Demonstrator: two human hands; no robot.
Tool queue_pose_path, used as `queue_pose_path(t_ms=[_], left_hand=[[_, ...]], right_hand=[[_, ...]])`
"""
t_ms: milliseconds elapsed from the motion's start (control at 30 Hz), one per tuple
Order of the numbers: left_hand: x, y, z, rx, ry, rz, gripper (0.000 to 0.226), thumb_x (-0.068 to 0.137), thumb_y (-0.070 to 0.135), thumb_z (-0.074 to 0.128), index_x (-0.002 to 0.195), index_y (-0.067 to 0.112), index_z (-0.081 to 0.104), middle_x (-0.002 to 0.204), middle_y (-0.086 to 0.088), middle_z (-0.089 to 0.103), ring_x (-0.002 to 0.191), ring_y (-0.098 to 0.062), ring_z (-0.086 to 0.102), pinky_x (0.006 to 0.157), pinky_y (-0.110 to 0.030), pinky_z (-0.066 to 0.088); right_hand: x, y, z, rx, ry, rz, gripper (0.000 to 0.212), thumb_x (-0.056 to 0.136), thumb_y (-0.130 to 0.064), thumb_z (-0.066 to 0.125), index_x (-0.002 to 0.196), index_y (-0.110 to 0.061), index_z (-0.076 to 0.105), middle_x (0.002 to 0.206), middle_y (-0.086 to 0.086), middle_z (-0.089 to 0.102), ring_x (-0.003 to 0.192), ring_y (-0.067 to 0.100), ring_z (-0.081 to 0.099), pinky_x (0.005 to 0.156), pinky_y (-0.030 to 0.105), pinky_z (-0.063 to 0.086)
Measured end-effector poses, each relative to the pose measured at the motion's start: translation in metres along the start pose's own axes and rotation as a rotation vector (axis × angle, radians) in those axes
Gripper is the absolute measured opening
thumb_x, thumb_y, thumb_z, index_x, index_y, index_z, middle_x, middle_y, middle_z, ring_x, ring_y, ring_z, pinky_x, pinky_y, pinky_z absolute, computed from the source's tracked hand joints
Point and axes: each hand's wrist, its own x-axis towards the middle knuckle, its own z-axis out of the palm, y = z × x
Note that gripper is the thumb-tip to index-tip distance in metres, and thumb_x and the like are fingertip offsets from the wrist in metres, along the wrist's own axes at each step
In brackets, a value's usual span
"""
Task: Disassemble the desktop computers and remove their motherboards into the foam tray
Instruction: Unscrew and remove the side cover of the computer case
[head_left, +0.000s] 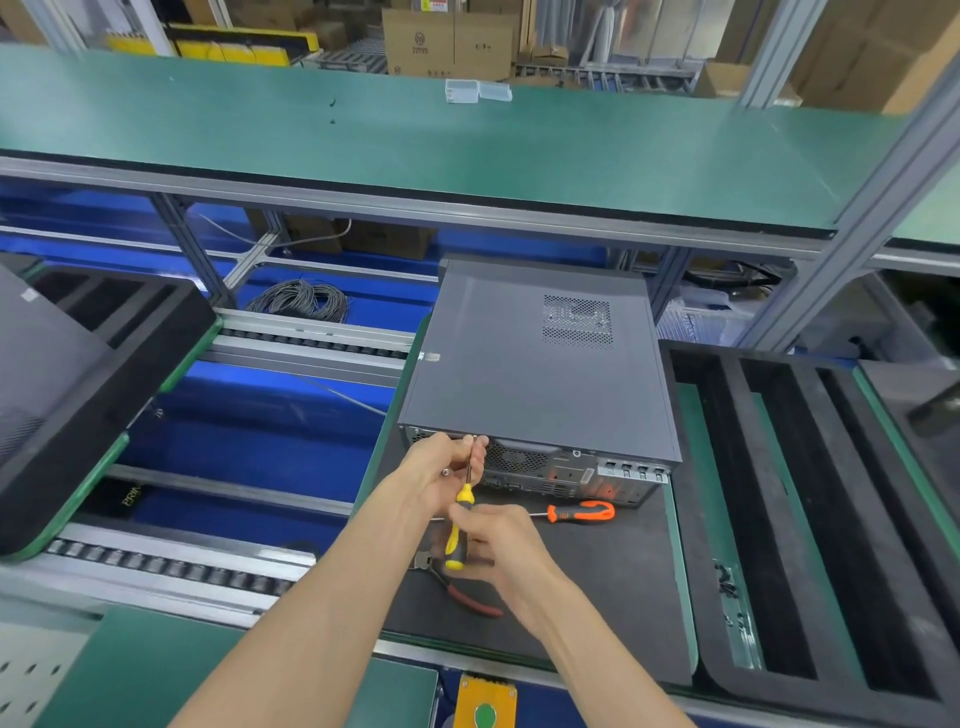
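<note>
A grey desktop computer case (524, 364) lies flat on a dark mat, its rear panel facing me. My right hand (498, 545) grips the yellow-and-black handle of a screwdriver (460, 525), whose tip points up at the case's rear top edge. My left hand (447, 467) pinches the screwdriver shaft near the tip, against the rear panel; a small screw shows at its fingers. A black foam tray (810, 509) with long slots stands right of the case.
An orange-handled screwdriver (582, 512) lies on the mat in front of the case. Red-handled pliers (467, 592) lie under my right hand. Another black foam tray (78, 395) sits at the left over roller rails. A green shelf (415, 145) spans overhead.
</note>
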Motion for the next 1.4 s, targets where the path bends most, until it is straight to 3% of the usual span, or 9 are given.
queue_pose_path(t_ms=[100, 233, 400, 633, 833, 1000, 1167, 1300, 1400], left_hand=[[0.002, -0.002, -0.003, -0.019, -0.025, 0.015, 0.025, 0.103, -0.002, 0.043, 0.094, -0.011, 0.064, 0.067, -0.009, 0.062, 0.049, -0.010, 0.053, 0.044, -0.018, 0.047], [0.002, -0.003, -0.006, -0.040, -0.030, 0.019, 0.021, 0.100, -0.004, 0.046, 0.104, -0.012, 0.065, 0.073, -0.011, 0.065, 0.058, -0.013, 0.057, 0.047, -0.021, 0.050], [0.001, -0.001, -0.004, -0.024, -0.024, 0.005, 0.023, 0.101, -0.005, 0.041, 0.101, -0.012, 0.064, 0.073, -0.010, 0.062, 0.058, -0.012, 0.054, 0.046, -0.019, 0.048], [-0.006, 0.002, -0.004, -0.015, -0.032, 0.043, 0.029, 0.097, -0.012, 0.045, 0.124, -0.012, 0.057, 0.091, -0.018, 0.068, 0.061, -0.016, 0.066, 0.051, -0.023, 0.056], [-0.005, 0.002, -0.003, 0.049, -0.044, 0.034, 0.030, 0.098, -0.013, 0.038, 0.120, -0.017, 0.058, 0.066, -0.011, 0.065, 0.051, -0.011, 0.058, 0.047, -0.019, 0.051], [-0.003, 0.004, -0.002, 0.022, -0.051, 0.018, 0.024, 0.100, -0.008, 0.039, 0.109, -0.014, 0.061, 0.070, -0.011, 0.062, 0.052, -0.011, 0.056, 0.046, -0.017, 0.050], [-0.002, 0.001, -0.001, 0.016, -0.035, 0.022, 0.026, 0.101, -0.008, 0.038, 0.101, -0.014, 0.063, 0.066, -0.010, 0.064, 0.055, -0.011, 0.055, 0.047, -0.017, 0.050], [-0.003, -0.002, -0.002, -0.023, -0.040, 0.039, 0.024, 0.100, -0.008, 0.040, 0.111, -0.015, 0.060, 0.073, -0.013, 0.065, 0.058, -0.014, 0.057, 0.047, -0.020, 0.051], [-0.002, -0.001, -0.001, -0.020, -0.027, 0.024, 0.024, 0.100, -0.007, 0.040, 0.106, -0.013, 0.062, 0.071, -0.011, 0.064, 0.052, -0.012, 0.057, 0.045, -0.020, 0.049]], right_hand=[[-0.001, -0.001, -0.001, 0.124, -0.072, 0.012, 0.015, 0.094, 0.001, 0.061, 0.104, 0.011, 0.067, 0.097, 0.025, 0.072, 0.085, 0.037, 0.073, 0.081, 0.050, 0.060], [0.000, -0.001, 0.005, -0.035, 0.060, 0.008, 0.024, 0.082, -0.010, 0.081, 0.096, 0.004, 0.067, 0.081, 0.016, 0.067, 0.066, 0.022, 0.067, 0.064, 0.040, 0.060], [-0.004, -0.001, -0.002, 0.214, -0.173, 0.051, 0.028, 0.102, -0.008, 0.049, 0.120, 0.006, 0.064, 0.110, 0.023, 0.072, 0.101, 0.035, 0.071, 0.075, 0.045, 0.059], [0.002, 0.003, 0.013, 0.015, 0.128, -0.017, 0.026, 0.077, -0.013, 0.086, 0.086, 0.002, 0.068, 0.072, 0.010, 0.063, 0.062, 0.019, 0.063, 0.053, 0.027, 0.053], [-0.003, 0.000, 0.000, 0.172, -0.086, 0.053, 0.025, 0.099, -0.012, 0.054, 0.114, 0.005, 0.065, 0.101, 0.022, 0.074, 0.089, 0.035, 0.073, 0.068, 0.038, 0.058], [-0.005, -0.004, 0.001, -0.028, -0.004, -0.040, 0.027, 0.081, -0.024, 0.083, 0.089, -0.002, 0.068, 0.073, 0.008, 0.064, 0.063, 0.021, 0.066, 0.062, 0.032, 0.057], [-0.003, 0.000, -0.005, 0.147, -0.142, 0.028, 0.024, 0.096, -0.004, 0.060, 0.115, 0.010, 0.065, 0.103, 0.024, 0.073, 0.091, 0.034, 0.073, 0.076, 0.043, 0.059], [-0.003, 0.000, 0.000, 0.006, 0.019, -0.009, 0.021, 0.081, -0.008, 0.081, 0.090, 0.005, 0.068, 0.078, 0.019, 0.067, 0.065, 0.024, 0.067, 0.064, 0.037, 0.059], [-0.003, 0.000, 0.003, 0.004, -0.014, 0.002, 0.027, 0.088, -0.018, 0.076, 0.102, 0.003, 0.069, 0.085, 0.016, 0.071, 0.072, 0.023, 0.071, 0.067, 0.038, 0.060]])
